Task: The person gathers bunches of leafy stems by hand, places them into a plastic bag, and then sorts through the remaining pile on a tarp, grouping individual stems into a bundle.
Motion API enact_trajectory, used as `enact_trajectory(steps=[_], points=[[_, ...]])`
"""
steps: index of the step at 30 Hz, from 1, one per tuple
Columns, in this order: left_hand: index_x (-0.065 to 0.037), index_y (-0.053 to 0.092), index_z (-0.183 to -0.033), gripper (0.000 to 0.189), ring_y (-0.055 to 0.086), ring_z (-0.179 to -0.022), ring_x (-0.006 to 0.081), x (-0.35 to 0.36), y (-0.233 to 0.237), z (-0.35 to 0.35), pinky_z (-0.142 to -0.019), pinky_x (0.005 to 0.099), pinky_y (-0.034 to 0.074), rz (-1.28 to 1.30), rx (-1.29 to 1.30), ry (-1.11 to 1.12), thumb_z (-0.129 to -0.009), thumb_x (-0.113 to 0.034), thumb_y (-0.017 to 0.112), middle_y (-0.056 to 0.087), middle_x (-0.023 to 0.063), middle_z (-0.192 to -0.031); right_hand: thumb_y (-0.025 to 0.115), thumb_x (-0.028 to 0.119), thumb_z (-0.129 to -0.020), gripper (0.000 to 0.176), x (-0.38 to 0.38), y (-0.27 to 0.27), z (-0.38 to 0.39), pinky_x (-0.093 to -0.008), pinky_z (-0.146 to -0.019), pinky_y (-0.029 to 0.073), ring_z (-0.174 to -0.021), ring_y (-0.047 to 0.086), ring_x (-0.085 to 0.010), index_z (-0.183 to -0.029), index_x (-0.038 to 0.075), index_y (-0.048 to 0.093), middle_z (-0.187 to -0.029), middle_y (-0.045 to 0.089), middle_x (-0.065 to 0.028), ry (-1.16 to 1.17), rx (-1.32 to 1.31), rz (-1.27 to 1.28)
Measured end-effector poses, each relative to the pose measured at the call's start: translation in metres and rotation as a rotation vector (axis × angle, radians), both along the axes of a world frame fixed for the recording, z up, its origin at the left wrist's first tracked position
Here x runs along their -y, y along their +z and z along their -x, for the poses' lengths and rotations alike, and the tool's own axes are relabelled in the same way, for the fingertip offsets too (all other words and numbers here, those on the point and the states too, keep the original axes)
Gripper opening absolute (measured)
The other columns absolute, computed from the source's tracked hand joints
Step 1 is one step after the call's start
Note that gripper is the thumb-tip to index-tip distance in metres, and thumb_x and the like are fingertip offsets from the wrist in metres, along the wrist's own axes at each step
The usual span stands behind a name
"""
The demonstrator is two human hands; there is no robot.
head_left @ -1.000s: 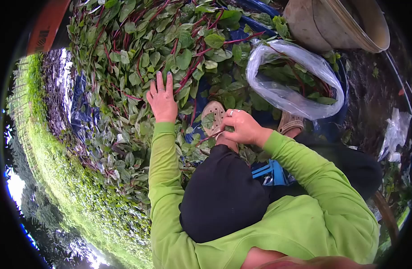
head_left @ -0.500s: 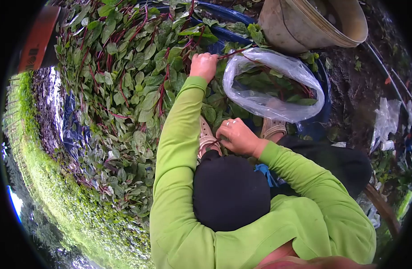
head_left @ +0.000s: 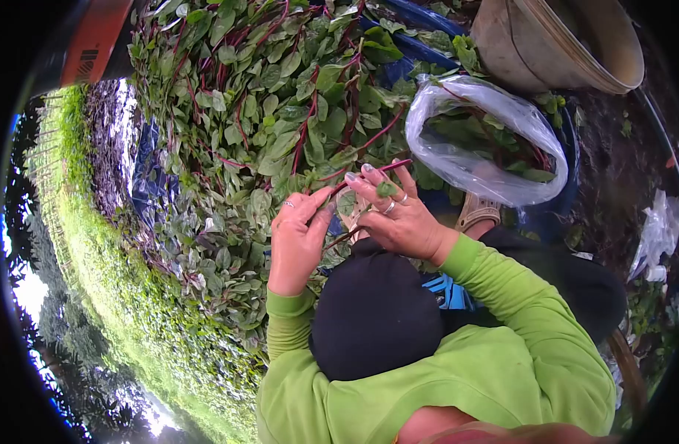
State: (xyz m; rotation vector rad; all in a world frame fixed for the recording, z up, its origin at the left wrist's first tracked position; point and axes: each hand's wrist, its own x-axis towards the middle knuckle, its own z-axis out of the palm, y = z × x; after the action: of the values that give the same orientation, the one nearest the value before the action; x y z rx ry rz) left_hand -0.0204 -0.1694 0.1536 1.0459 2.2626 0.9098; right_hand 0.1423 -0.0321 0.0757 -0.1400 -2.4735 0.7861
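My left hand [head_left: 299, 235] is closed, thumb and forefinger pinching the end of a red-purple Malabar spinach stem [head_left: 391, 166]. That stem runs to the right across the fingertips of my right hand [head_left: 402, 214]. The right hand's upper fingers are stretched along it, with a small leaf [head_left: 386, 189] between them. Low in the right hand, a darker stem [head_left: 343, 237] is held under the thumb. Just beyond my hands lies a broad heap of red-stemmed leaves [head_left: 273, 111]. An open clear plastic bag [head_left: 495, 189] with leafy stems inside stands right of my hands.
A dirty pale bucket [head_left: 521, 52] leans at the top right, beside the bag. Blue sheeting [head_left: 151, 166] shows under the heap. My sandal [head_left: 476, 211] is below the bag. Crumpled plastic [head_left: 656, 233] lies on dark soil at right. An orange strip [head_left: 95, 44] crosses the top left.
My left hand has come back from the heap near the bag to meet my right hand, now with a red stem. My right hand has risen slightly and its fingers have spread.
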Motion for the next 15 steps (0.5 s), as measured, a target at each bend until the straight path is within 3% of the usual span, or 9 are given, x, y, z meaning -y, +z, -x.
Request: enact_trajectory(steps=[3, 4, 7, 8, 10, 12, 15], points=[[0.000, 0.074, -0.120, 0.028, 0.058, -0.076, 0.0264, 0.010, 0.024, -0.005, -0.071, 0.0361, 0.047, 0.026, -0.043, -0.008, -0.092, -0.005, 0.070, 0.061, 0.0127, -0.083, 0.072, 0.017, -0.085, 0.012, 0.003, 0.007, 0.007, -0.0581, -0.125, 0.011, -0.149, 0.043, -0.0257, -0.084, 0.016, 0.060, -0.157, 0.050, -0.0073, 0.029, 0.033, 0.026], [0.000, 0.074, -0.119, 0.029, 0.057, -0.074, 0.0254, 0.013, 0.027, -0.005, -0.069, 0.0361, 0.046, 0.013, -0.043, -0.014, -0.091, -0.006, 0.073, 0.060, 0.0117, -0.081, 0.071, 0.015, -0.084, 0.011, 0.006, 0.012, 0.014, -0.0566, -0.123, 0.012, -0.139, 0.053, -0.0230, -0.086, 0.017, 0.061, -0.142, 0.061, -0.0042, -0.039, -0.002, 0.036], [0.000, 0.073, -0.122, 0.029, 0.057, -0.078, 0.0234, 0.023, 0.030, 0.000, -0.072, 0.0348, 0.046, 0.057, 0.034, -0.011, -0.095, -0.013, 0.072, 0.062, 0.0107, -0.085, 0.069, 0.012, -0.082, 0.011, 0.003, 0.000, 0.023, -0.0573, -0.122, 0.015, -0.120, 0.062, -0.0230, -0.087, 0.018, 0.061, -0.120, 0.067, -0.0011, -0.074, 0.079, 0.104], [-0.001, 0.073, -0.123, 0.030, 0.059, -0.082, 0.0237, 0.026, 0.022, 0.005, -0.076, 0.0345, 0.047, 0.056, 0.122, -0.011, -0.097, -0.014, 0.070, 0.063, 0.0109, -0.089, 0.069, 0.011, -0.081, 0.013, 0.001, -0.007, 0.026, -0.0515, -0.113, 0.032, -0.102, 0.064, -0.0236, -0.090, 0.017, 0.062, -0.100, 0.066, 0.0002, -0.047, 0.016, 0.099], [-0.002, 0.072, -0.127, 0.032, 0.062, -0.091, 0.0243, 0.031, -0.013, 0.020, -0.084, 0.0338, 0.048, 0.050, 0.298, -0.008, -0.100, -0.017, 0.067, 0.066, 0.0111, -0.097, 0.069, 0.012, -0.081, 0.016, 0.002, -0.020, 0.023, -0.0468, -0.102, 0.039, -0.100, 0.063, -0.0249, -0.093, 0.017, 0.061, -0.100, 0.066, -0.0016, -0.022, 0.051, 0.145], [-0.004, 0.072, -0.128, 0.031, 0.063, -0.098, 0.0258, 0.034, -0.036, 0.032, -0.090, 0.0345, 0.048, 0.116, -0.158, 0.041, -0.100, -0.016, 0.066, 0.067, 0.0123, -0.105, 0.073, 0.015, -0.081, 0.021, 0.001, -0.038, 0.012, -0.0413, -0.086, 0.045, -0.096, 0.063, -0.0261, -0.099, 0.016, 0.062, -0.100, 0.066, -0.0042, -0.015, 0.094, 0.117], [-0.007, 0.072, -0.130, 0.031, 0.064, -0.109, 0.0282, 0.041, -0.067, 0.042, -0.099, 0.0357, 0.048, 0.213, -0.835, 0.109, -0.101, -0.015, 0.064, 0.068, 0.0142, -0.115, 0.075, 0.018, -0.082, 0.026, 0.003, -0.043, -0.011, -0.0408, -0.087, 0.045, -0.095, 0.063, -0.0261, -0.105, 0.014, 0.064, -0.099, 0.065, -0.0044, -0.019, 0.192, 0.220]])
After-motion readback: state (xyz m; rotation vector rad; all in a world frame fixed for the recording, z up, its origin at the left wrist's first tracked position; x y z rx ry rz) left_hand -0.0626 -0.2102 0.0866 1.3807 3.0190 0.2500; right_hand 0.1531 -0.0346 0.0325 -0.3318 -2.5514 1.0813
